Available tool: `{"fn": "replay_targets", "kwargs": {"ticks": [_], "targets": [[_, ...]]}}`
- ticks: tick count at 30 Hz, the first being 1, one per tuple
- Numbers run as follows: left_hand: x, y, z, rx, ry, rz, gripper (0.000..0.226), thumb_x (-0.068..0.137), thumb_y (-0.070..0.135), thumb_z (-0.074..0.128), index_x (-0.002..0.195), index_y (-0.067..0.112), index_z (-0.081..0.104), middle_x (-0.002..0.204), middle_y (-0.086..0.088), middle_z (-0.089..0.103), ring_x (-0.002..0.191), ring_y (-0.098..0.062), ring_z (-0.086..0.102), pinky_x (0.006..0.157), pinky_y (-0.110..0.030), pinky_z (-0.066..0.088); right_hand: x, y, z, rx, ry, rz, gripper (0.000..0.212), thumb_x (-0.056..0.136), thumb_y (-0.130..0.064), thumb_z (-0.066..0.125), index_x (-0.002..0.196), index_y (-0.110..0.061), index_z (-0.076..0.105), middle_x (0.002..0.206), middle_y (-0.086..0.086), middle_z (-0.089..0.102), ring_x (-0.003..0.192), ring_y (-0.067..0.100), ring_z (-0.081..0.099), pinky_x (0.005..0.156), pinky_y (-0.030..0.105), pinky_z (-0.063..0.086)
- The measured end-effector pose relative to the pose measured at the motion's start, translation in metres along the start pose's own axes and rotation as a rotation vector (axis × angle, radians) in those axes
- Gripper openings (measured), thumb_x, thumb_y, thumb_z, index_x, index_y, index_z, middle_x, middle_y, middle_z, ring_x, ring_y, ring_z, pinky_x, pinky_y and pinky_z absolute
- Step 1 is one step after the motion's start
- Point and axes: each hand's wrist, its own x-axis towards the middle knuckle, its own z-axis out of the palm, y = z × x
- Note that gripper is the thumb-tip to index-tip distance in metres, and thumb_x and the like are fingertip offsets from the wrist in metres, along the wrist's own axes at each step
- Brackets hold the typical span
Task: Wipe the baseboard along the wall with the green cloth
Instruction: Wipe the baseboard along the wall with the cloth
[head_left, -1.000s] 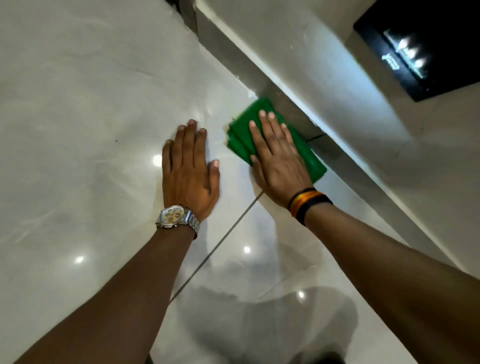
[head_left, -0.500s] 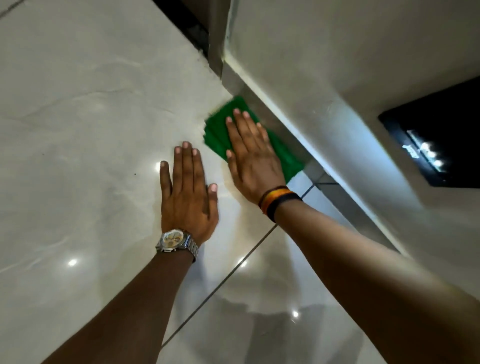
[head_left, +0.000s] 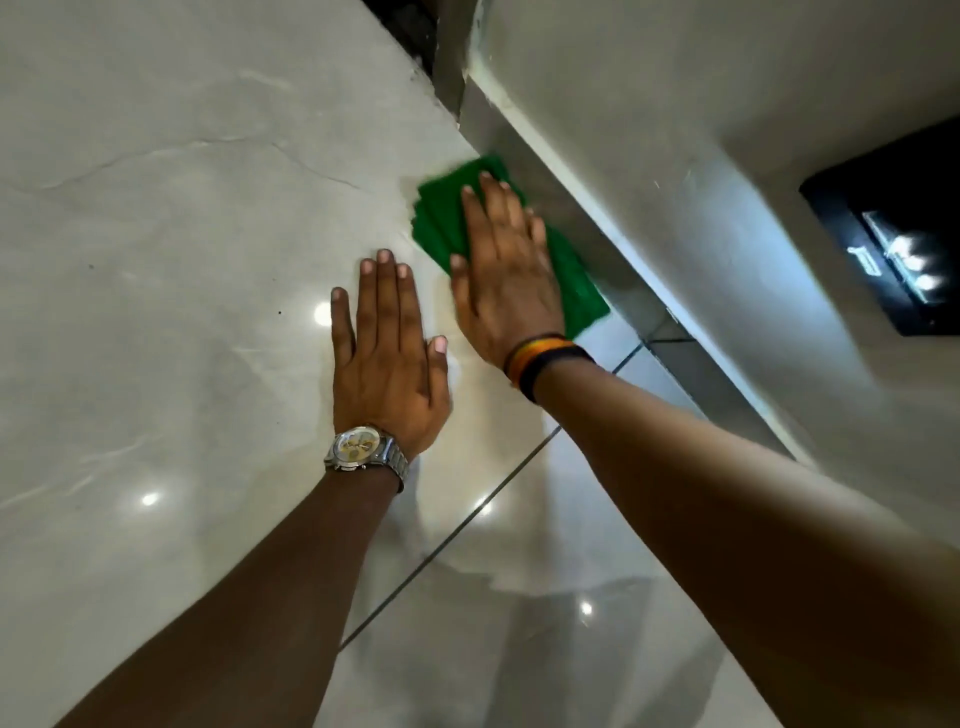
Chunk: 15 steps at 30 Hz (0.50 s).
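Observation:
A folded green cloth (head_left: 441, 223) lies where the glossy floor meets the grey baseboard (head_left: 639, 291), which runs diagonally from upper middle to lower right under a pale wall. My right hand (head_left: 506, 280) presses flat on the cloth with fingers extended, pushing it against the baseboard; the hand covers the cloth's middle. My left hand (head_left: 389, 353), wearing a silver watch, rests flat on the floor tile just left of the cloth, fingers together and holding nothing.
The floor (head_left: 182, 260) is polished pale marble tile with a dark grout line (head_left: 467, 525) running diagonally under my right forearm. A black panel with small lights (head_left: 893, 239) sits on the wall at right. A dark gap (head_left: 410, 26) opens at the wall's far corner.
My right hand has slid the green cloth farther along the baseboard toward the far corner. My left hand has stayed flat on the floor, and the view has shifted with the motion.

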Motion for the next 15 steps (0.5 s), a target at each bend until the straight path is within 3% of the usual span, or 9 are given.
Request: {"fn": "replay_targets", "kwargs": {"ticks": [4,9,15], "targets": [[-0.001,-0.001,-0.001,0.001,0.004,0.009,0.073,0.109,0.032,0.034,0.169,-0.006,0.018,0.178,-0.025,0.014,0.168,-0.038,0.011,0.135,-0.060,0.008,-0.020,0.018,-0.004,0.022,-0.006,-0.030,0.061,0.103,-0.030,0.041,0.160,-0.015,0.025,0.171,0.009,0.020,0.160,0.025,0.014,0.130,0.041,0.003],[-0.001,0.001,-0.002,-0.021,-0.004,-0.008,0.073,0.109,0.032,0.035,0.170,-0.005,0.017,0.179,-0.024,0.013,0.168,-0.036,0.010,0.135,-0.061,0.009,-0.097,0.070,-0.016,0.029,-0.056,0.048,0.061,0.103,-0.025,0.044,0.160,-0.014,0.025,0.171,0.007,0.019,0.160,0.023,0.015,0.131,0.048,0.008],[-0.002,0.000,0.001,-0.023,0.028,-0.003,0.072,0.109,0.031,0.036,0.169,-0.005,0.020,0.179,-0.024,0.016,0.168,-0.036,0.013,0.136,-0.059,0.009,-0.057,0.037,-0.005,0.026,0.006,0.060,0.060,0.102,-0.030,0.039,0.158,-0.014,0.027,0.171,0.005,0.017,0.160,0.022,0.013,0.129,0.044,0.002]]}}
